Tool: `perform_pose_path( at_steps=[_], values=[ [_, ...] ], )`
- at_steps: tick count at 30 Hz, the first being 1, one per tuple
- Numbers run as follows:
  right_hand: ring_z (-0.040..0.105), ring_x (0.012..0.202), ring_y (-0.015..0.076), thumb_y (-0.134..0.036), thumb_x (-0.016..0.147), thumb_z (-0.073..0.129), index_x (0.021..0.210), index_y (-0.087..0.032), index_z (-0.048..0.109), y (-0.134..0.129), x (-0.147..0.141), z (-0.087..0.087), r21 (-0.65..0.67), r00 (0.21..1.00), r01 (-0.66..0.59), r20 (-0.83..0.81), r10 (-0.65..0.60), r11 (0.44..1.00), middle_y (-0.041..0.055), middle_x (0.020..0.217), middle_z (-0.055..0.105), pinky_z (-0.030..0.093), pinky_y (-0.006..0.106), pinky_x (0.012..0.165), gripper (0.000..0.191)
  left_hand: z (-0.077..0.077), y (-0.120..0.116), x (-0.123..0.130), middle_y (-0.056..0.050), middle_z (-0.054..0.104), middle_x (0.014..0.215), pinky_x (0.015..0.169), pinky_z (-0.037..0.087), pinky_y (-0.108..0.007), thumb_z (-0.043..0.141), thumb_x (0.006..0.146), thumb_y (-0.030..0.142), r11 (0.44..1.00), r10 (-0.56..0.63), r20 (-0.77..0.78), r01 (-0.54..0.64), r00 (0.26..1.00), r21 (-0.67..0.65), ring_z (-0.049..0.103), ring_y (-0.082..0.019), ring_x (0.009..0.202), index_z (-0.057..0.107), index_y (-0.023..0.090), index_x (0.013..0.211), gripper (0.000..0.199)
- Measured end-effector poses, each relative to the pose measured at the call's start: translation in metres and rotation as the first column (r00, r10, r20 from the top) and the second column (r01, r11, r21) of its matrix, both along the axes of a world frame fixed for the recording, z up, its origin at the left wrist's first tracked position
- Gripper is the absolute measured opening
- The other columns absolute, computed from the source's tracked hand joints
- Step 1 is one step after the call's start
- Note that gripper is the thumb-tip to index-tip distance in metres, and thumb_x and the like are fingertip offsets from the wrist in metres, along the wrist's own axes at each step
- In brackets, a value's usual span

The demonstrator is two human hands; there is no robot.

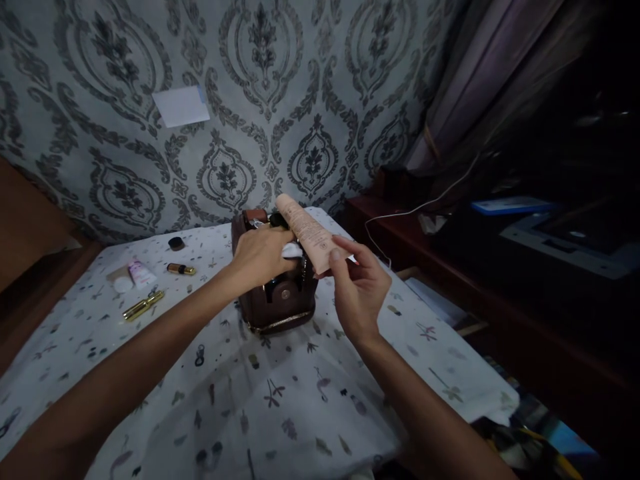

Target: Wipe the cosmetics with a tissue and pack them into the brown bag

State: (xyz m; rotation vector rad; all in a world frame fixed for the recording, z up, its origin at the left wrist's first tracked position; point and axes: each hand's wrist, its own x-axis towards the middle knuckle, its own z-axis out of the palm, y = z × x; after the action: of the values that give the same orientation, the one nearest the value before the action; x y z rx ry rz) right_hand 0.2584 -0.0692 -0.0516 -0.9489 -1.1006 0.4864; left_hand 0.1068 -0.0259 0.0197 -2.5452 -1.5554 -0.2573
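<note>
A dark brown handbag with a gold zipper stands on the cloth-covered table, its top unzipped. My left hand reaches into its opening. The fingers of that hand are mostly hidden among the contents, where something white shows. My right hand pinches the lower end of a peach-coloured squeeze tube between thumb and fingers. The tube slants up to the left over the bag's right side, with small printed text facing me.
Left of the bag lie a small black round jar, a black-and-gold cosmetic tube, a gold tube and a pink-and-white tube. A white cable hangs at the right, beside a dark red ledge. Patterned wallpaper backs the table.
</note>
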Motion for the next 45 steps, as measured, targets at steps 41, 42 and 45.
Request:
perform_pose_path(
  at_steps=[41,42,45],
  values=[
    [0.067,0.077,0.0176,-0.018,0.095,0.051,0.109,-0.022,0.070,0.022,-0.006,0.009,0.221,0.797,-0.011,0.591,-0.125,0.975,0.0060,0.089,0.071,0.055,0.030,0.072,0.024,-0.006,-0.003,-0.038,-0.009,0.073,0.098,0.080,0.047,-0.037,0.058,0.091,0.030,0.998,-0.036,0.192,0.025,0.981,0.057,0.065,-0.030,0.095,0.067,0.019,0.105,0.020],
    [0.067,0.076,0.0176,-0.017,0.094,0.051,0.108,-0.021,0.070,0.022,-0.005,0.011,0.224,0.803,-0.010,0.583,-0.126,0.974,0.0058,0.088,0.071,0.055,0.031,0.071,0.024,-0.006,-0.003,-0.038,-0.009,0.073,0.097,0.079,0.046,-0.037,0.058,0.090,0.029,0.998,-0.036,0.197,0.025,0.980,0.056,0.065,-0.030,0.094,0.066,0.019,0.104,0.019],
    [0.068,0.076,0.0182,-0.016,0.089,0.055,0.103,-0.019,0.072,0.026,0.005,0.025,0.213,0.830,-0.004,0.546,-0.116,0.977,0.0042,0.086,0.072,0.056,0.032,0.070,0.022,-0.005,-0.004,-0.038,-0.007,0.072,0.093,0.076,0.045,-0.036,0.060,0.088,0.028,0.998,-0.028,0.201,0.018,0.979,0.052,0.065,-0.029,0.090,0.065,0.019,0.097,0.014]
  ],
)
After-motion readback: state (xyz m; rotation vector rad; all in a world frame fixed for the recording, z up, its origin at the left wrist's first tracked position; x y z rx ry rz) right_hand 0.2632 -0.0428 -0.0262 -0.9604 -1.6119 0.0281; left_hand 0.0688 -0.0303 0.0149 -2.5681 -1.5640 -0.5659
